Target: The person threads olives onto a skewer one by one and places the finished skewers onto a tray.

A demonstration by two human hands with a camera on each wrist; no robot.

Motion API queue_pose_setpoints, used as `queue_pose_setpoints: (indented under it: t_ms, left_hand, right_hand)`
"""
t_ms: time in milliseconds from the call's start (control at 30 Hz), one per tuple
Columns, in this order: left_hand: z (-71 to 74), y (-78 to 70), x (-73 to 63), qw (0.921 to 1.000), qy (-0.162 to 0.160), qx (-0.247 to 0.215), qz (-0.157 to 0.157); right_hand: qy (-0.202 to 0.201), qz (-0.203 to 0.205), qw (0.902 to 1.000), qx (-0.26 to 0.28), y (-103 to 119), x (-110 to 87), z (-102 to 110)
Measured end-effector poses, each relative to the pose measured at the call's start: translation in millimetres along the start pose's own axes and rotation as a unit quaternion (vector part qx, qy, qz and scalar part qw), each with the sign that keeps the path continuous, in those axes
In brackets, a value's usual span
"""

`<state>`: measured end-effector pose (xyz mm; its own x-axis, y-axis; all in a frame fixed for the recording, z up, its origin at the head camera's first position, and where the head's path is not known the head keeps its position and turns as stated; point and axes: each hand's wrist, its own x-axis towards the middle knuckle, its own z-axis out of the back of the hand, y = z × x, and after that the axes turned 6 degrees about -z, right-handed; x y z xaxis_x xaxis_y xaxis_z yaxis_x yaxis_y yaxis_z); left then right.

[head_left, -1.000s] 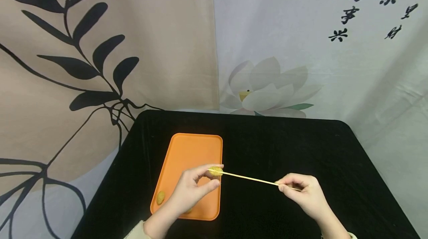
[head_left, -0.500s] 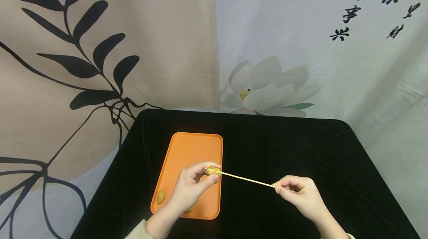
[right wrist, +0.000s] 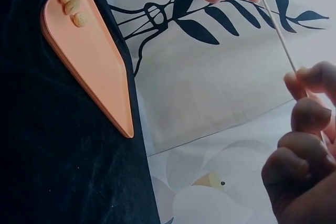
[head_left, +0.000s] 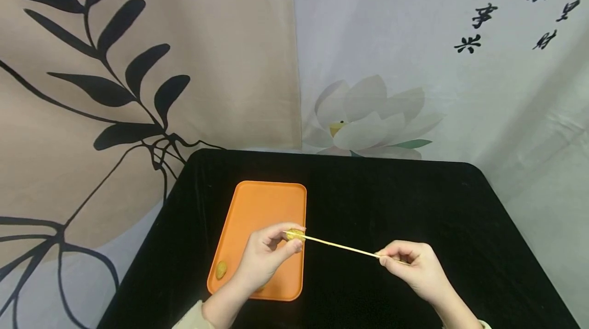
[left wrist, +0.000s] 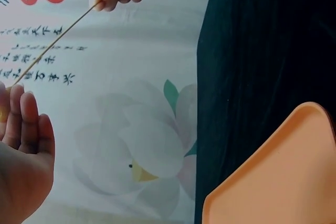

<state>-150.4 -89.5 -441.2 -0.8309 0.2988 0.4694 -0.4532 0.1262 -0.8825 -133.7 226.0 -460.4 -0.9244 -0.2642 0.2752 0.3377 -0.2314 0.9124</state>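
Observation:
Between thumb and fingers, my left hand (head_left: pixel 267 255) pinches a small yellow oval ball (head_left: pixel 295 236), apparently food, above the orange tray. A thin bamboo skewer (head_left: pixel 340 245) runs from this ball to my right hand (head_left: pixel 411 267), which pinches it near the other end. The skewer's tip lies at the ball's left side; whether it passes through or in front is unclear. In the right wrist view several similar yellow balls (right wrist: pixel 72 6) sit at one end of the tray. From the head, my left forearm partly hides them.
The orange tray (head_left: pixel 269 201) with a low rim lies on the left of a black cloth-covered table (head_left: pixel 391 196). Behind the table hangs a printed curtain (head_left: pixel 239 63) with leaves, a lotus and dark characters.
Over the last second my right hand has shifted slightly left along with the skewer. My left hand and its ball have barely moved.

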Motion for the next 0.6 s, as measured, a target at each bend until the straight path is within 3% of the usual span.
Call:
queue_pose_setpoints:
  t_ms: [200, 600]
  left_hand:
    - [-3.0, 1.8, 0.2, 0.9998, 0.008, -0.016, -0.007]
    - [-6.1, 6.2, 0.6, 0.9997, -0.004, -0.02, 0.013]
  right_hand:
    - [0.008, 0.004, 0.9999, 0.006, 1, 1.9, -1]
    - [0.007, -0.029, 0.9996, -0.004, 10, 7.0, -12]
